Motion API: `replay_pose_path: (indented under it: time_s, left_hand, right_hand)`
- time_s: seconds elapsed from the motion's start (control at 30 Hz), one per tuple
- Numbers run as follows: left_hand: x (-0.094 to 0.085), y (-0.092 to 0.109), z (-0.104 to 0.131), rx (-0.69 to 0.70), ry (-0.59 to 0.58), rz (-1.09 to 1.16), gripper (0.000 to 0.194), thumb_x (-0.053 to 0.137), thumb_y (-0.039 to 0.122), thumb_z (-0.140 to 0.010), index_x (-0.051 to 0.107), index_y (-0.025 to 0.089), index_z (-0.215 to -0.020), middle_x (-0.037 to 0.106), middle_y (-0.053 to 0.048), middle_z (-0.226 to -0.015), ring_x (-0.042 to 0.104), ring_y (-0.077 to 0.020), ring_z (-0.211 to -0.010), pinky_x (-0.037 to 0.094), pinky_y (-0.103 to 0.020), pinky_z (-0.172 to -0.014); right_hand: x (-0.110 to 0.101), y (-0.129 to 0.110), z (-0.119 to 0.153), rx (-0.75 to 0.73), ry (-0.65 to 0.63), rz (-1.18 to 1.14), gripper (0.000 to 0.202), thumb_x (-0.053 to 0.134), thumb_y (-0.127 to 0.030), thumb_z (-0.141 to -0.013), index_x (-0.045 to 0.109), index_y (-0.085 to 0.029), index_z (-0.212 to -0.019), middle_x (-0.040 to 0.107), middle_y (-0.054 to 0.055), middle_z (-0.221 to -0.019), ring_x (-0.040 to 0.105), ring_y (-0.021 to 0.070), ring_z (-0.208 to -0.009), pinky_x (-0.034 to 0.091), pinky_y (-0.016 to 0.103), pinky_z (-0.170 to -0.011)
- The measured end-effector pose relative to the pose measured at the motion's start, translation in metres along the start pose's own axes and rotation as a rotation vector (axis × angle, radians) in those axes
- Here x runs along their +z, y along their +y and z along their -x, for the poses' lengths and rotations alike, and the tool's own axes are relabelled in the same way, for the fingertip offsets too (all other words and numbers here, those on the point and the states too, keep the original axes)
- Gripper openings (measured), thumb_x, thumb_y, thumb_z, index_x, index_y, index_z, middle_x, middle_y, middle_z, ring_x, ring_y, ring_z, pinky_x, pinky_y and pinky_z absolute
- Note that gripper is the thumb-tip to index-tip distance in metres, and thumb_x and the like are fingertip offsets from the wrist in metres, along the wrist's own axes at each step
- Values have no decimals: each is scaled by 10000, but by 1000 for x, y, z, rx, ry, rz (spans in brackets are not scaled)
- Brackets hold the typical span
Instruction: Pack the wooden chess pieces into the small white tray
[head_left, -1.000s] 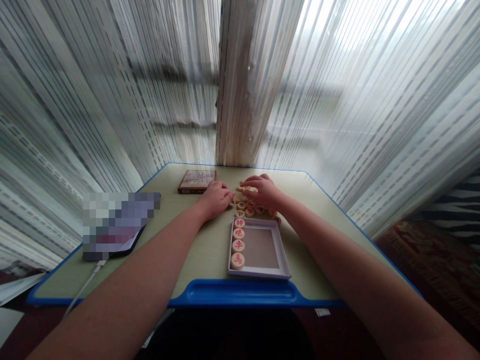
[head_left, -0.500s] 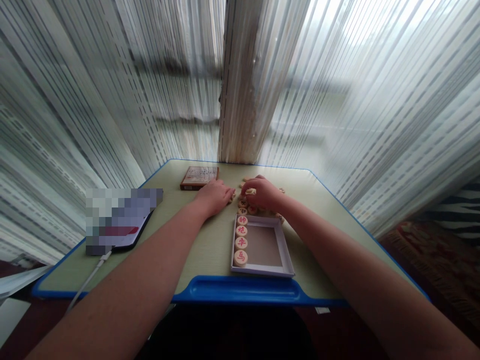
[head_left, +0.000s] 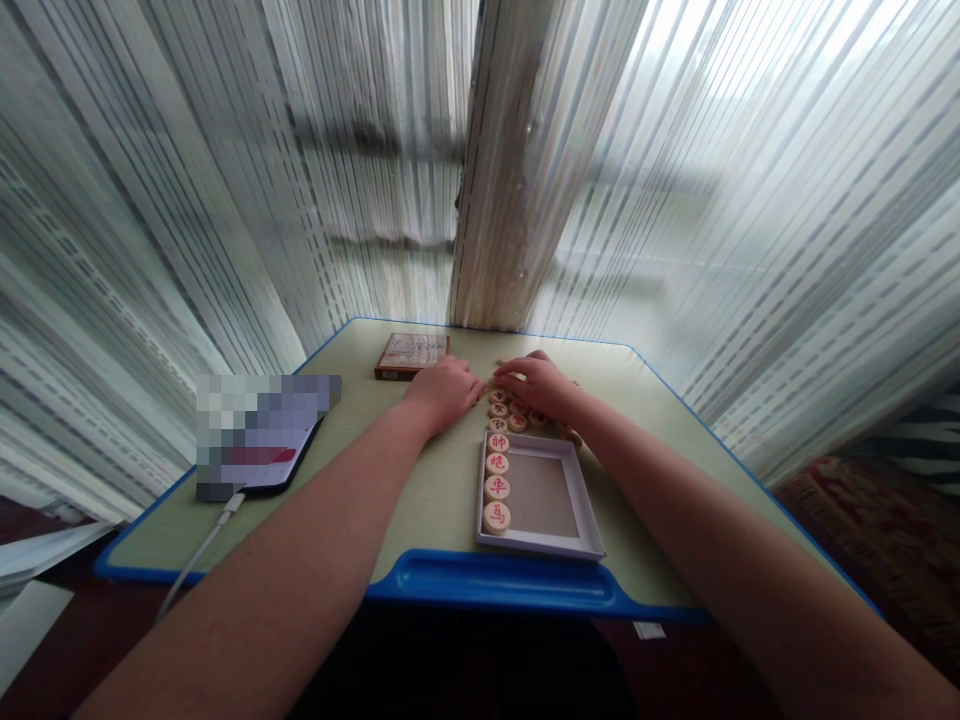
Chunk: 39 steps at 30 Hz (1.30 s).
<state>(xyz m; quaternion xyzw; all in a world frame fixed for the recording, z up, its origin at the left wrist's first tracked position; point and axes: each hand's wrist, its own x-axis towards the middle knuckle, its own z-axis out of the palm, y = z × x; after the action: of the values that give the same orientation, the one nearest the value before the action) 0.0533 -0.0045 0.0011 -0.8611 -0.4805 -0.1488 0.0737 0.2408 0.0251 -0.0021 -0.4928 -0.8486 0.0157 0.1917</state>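
Observation:
Close to the pile's left side, my left hand (head_left: pixel 444 393) rests on the table with its fingers bent together; whatever lies under the fingertips is hidden. My right hand (head_left: pixel 541 385) reaches over the loose Chinese chess pieces (head_left: pixel 517 423), its thumb and fingers closing around a pale round piece that is mostly covered. The fingertips of both hands nearly meet. In front of them lies a shallow white box (head_left: pixel 589 500). Along its left inner side, several red-lettered pieces (head_left: pixel 497 488) stand in a column, faces up; the rest of the box floor shows bare.
A brown flat box with a printed top (head_left: pixel 412 353) lies behind my left hand. At the left, a partly blurred phone (head_left: pixel 277 440) has a white cable (head_left: pixel 202 550) plugged in. The table has a blue rim with a moulded tray (head_left: pixel 506 580) at the front; striped curtains hang behind.
The view has shifted slightly, so everything sits further right. My right hand's fingers have come down closer to the left hand, and the piece they held is now less visible. The boxed pieces stay put.

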Motion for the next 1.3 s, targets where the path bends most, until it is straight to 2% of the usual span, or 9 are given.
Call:
replay_pose_path:
  time_s: [0.1, 0.27, 0.5, 0.6, 0.77, 0.83, 0.97, 1.13, 1.3]
  left_hand:
    - [4, 2, -2, 27, -41, 34, 437, 327, 372, -913, 696, 150, -843, 619, -106, -881, 568, -210, -837, 426, -316, -768]
    - [6, 6, -4, 9, -47, 108, 365, 341, 342, -911, 665, 196, -994, 658, -90, -961, 609, -206, -855, 433, -298, -740]
    - [2, 7, -3, -88, -70, 62, 399, 311, 389, -909, 660, 195, -904, 685, -87, -930, 625, -220, -864, 437, -299, -705]
    - [2, 7, -2, -115, -64, 49, 414, 303, 397, -909, 662, 192, -907, 685, -92, -937, 627, -222, -870, 437, -303, -709]
    - [3, 8, -2, -122, -33, 59, 385, 328, 369, -907, 666, 188, -933, 686, -88, -961, 626, -211, -887, 437, -301, -731]
    - [4, 8, -2, -124, -29, 65, 381, 333, 368, -907, 669, 191, -940, 687, -86, -964, 627, -213, -887, 439, -304, -726]
    - [4, 9, -3, -118, -31, 61, 381, 335, 363, -905, 674, 190, -922, 690, -89, -944, 632, -223, -867, 443, -314, -700]
    - [4, 9, -3, -103, -3, 98, 355, 356, 336, -900, 672, 177, -921, 684, -93, -934, 626, -222, -872, 455, -324, -740]
    - [10, 5, -7, -36, 105, 172, 340, 375, 293, -897, 669, 149, -988, 655, -102, -954, 605, -216, -911, 462, -334, -823]
  right_hand:
    - [-1, -2, -3, 31, 22, 30, 310, 549, -373, -834, 675, -209, -1065, 673, 64, -1083, 517, 224, -1003, 366, 351, -935]
    - [1, -5, -10, 46, -37, 53, 210, 599, -313, -794, 702, -212, -946, 702, 54, -942, 533, 227, -937, 389, 343, -882]
    - [-4, -12, -6, 53, 31, -109, 326, 547, -54, -681, 710, -192, -928, 698, 17, -863, 538, 184, -918, 418, 283, -855]
    - [-7, -8, -7, 66, 31, -144, 335, 505, -57, -701, 725, -198, -910, 702, 18, -844, 544, 180, -911, 424, 270, -839]
    - [-4, 8, -10, 118, 60, 53, 298, 514, -210, -795, 696, -191, -1031, 669, 66, -1081, 520, 228, -976, 363, 358, -934]
    - [-2, 11, -10, 184, 27, 91, 284, 507, -271, -820, 703, -197, -1012, 682, 72, -1043, 504, 250, -985, 362, 374, -927]
    - [-2, 7, -9, 283, 22, 37, 328, 510, -208, -805, 669, -207, -1091, 704, 40, -979, 482, 243, -1005, 384, 325, -887]
    - [0, 1, -12, 219, -12, 113, 297, 511, -361, -825, 704, -213, -994, 699, 58, -983, 511, 245, -950, 362, 360, -912]
    - [3, -1, -13, 179, 32, 13, 233, 573, -246, -770, 686, -191, -966, 699, 46, -942, 544, 204, -909, 362, 340, -937]
